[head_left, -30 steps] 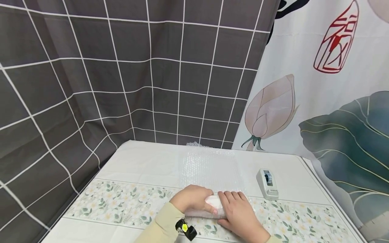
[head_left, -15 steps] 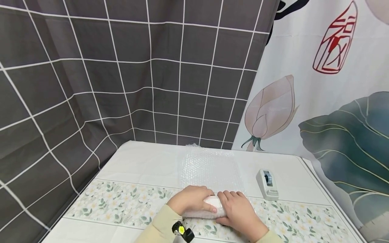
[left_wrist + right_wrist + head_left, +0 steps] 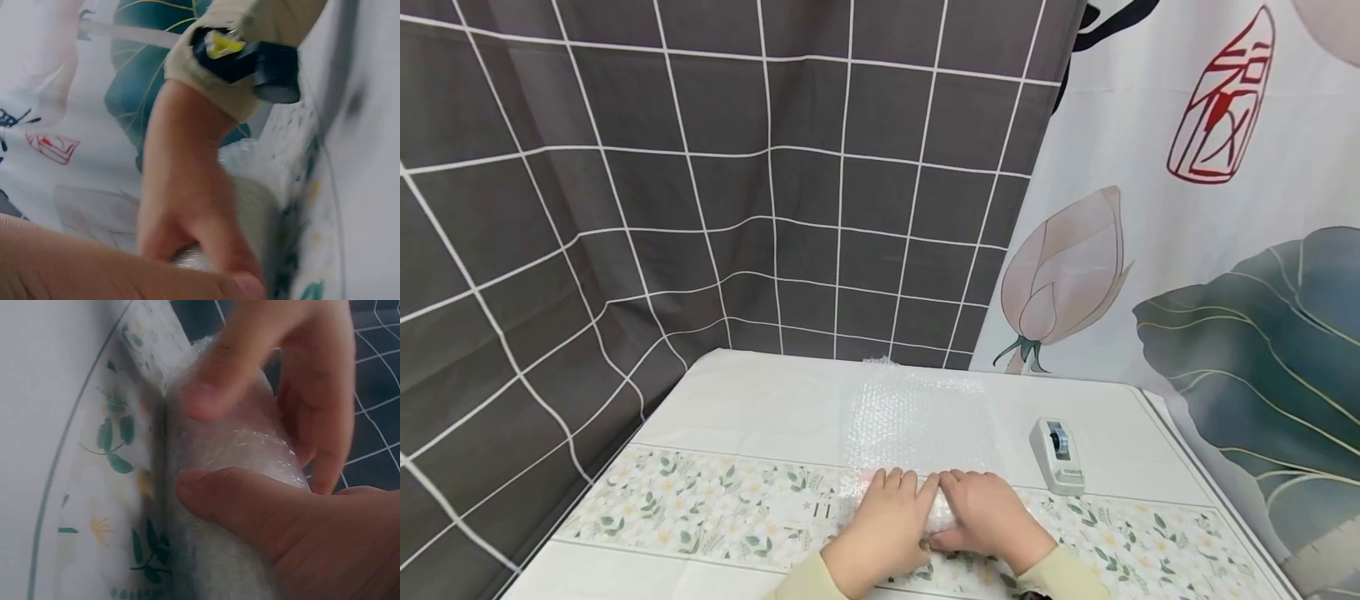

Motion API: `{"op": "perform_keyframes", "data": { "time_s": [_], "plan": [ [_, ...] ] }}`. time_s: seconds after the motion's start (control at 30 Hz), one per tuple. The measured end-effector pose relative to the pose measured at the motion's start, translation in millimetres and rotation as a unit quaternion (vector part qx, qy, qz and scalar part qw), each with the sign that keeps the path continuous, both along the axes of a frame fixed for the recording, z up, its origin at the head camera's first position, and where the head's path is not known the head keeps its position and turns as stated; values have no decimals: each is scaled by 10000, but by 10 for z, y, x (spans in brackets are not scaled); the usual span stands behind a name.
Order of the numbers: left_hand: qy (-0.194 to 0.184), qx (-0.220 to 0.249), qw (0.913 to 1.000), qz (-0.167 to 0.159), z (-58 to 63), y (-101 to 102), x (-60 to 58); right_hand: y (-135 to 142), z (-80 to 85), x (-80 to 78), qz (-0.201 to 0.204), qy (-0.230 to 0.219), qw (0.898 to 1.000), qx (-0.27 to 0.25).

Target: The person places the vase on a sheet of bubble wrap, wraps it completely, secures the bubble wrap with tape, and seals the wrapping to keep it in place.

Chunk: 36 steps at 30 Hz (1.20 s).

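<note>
White bubble-wrapped cylinder lies left-right, head-view lower centre; right-wrist view bares length; left hand, right hand curl fingers round.

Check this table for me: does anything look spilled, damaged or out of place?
Nothing looks spilled or damaged. The one slightly odd spot is the bubble wrap, whose far end looks crumpled at the back edge of the table.

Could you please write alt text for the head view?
A person's left hand and right hand grip a pale, bubble-wrapped cylinder on a white table with a floral band. A flat sheet of clear bubble wrap spreads beyond it; a white plastic tape dispenser sits to the right.
</note>
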<state>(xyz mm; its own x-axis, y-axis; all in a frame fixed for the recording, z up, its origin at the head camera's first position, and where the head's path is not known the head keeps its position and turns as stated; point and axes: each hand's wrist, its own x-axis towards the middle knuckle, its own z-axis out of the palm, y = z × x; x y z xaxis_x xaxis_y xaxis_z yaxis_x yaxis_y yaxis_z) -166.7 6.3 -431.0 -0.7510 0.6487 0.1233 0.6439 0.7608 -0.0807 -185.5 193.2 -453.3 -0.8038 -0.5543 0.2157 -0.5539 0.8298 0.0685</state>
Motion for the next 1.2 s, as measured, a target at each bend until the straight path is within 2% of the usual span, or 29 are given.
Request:
{"op": "perform_keyframes", "data": {
  "time_s": [0.13, 0.3, 0.47, 0.53, 0.63, 0.73, 0.93, 1.13, 1.2],
  "plan": [
    [-5, -137, 9999, 21, -72, -6, 0, -4, 35, -25, -56, -453, 9989, -144],
    [341, -226, 9992, -3, -191, -3, -38, 3, 75, -58, -77, -973, 9946, -344],
    [966, -307, 9948, -117, -274, -5, -98, 20, 83, -113, -42, -1273, 9909, -432],
    [1073, -344, 9935, -176, -295, -8, -140, 26, 94, -130, -77, -1380, 9894, -448],
    [1025, -316, 9939, -243, -304, -14, -210, 33, 108, -144, -117, -1395, 9889, -497],
    [928, -241, 9950, -285, -306, -15, -284, 39, 107, -141, -160, -1221, 9908, -553],
    [688, -149, 9972, -253, -294, -5, -376, 47, 81, -103, -237, -469, 9976, -454],
    [445, 59, 9988, -197, -266, 21, -420, 78, 54, 40, -48, 475, 9983, -321],
    [359, 72, 9992, -173, -258, 26, -437, 97, 29, 93, -18, 656, 9975, -278]
  ]
}}
